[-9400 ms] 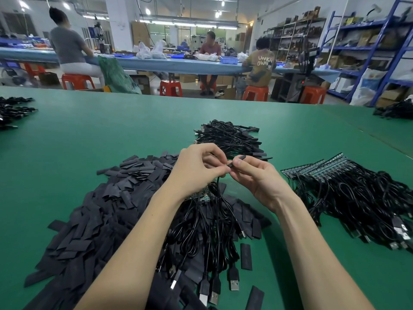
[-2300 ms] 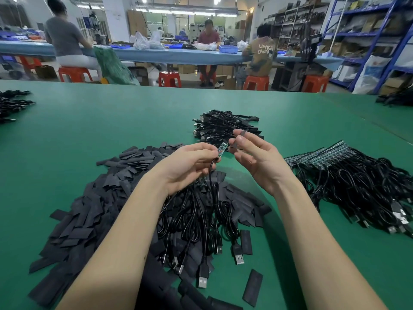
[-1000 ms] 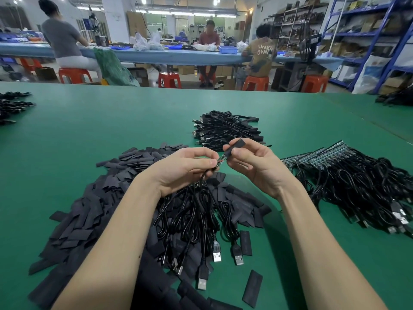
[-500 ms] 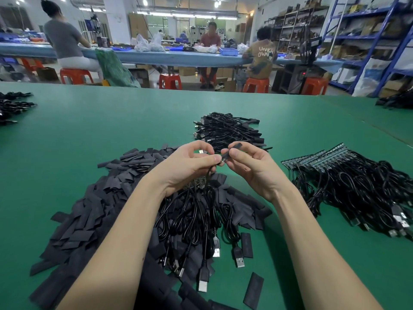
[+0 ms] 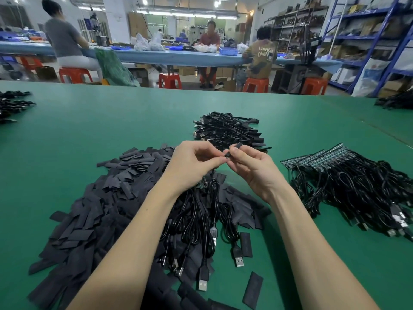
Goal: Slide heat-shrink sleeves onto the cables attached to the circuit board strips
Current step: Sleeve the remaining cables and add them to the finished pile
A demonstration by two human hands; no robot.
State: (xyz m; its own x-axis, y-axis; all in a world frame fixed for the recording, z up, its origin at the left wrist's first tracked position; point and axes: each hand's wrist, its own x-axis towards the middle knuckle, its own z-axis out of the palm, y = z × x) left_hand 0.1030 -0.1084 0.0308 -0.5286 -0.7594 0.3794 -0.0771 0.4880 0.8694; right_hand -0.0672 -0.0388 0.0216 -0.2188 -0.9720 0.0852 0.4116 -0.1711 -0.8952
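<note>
Above a green table (image 5: 89, 135), a left hand (image 5: 192, 164) and right hand (image 5: 252, 166) are pinching one black sleeve (image 5: 233, 149) between fingertips. Cables (image 5: 201, 220) are hanging beneath onto a heap of sleeves (image 5: 93, 215). Blue bins (image 5: 228, 51) are sitting on a far bench, contents unclear.

— Any writing you can read?
— Only "UNKN OWN" in pale letters on the back of a seated person's shirt (image 5: 263, 55) — nothing else is legible.
</note>
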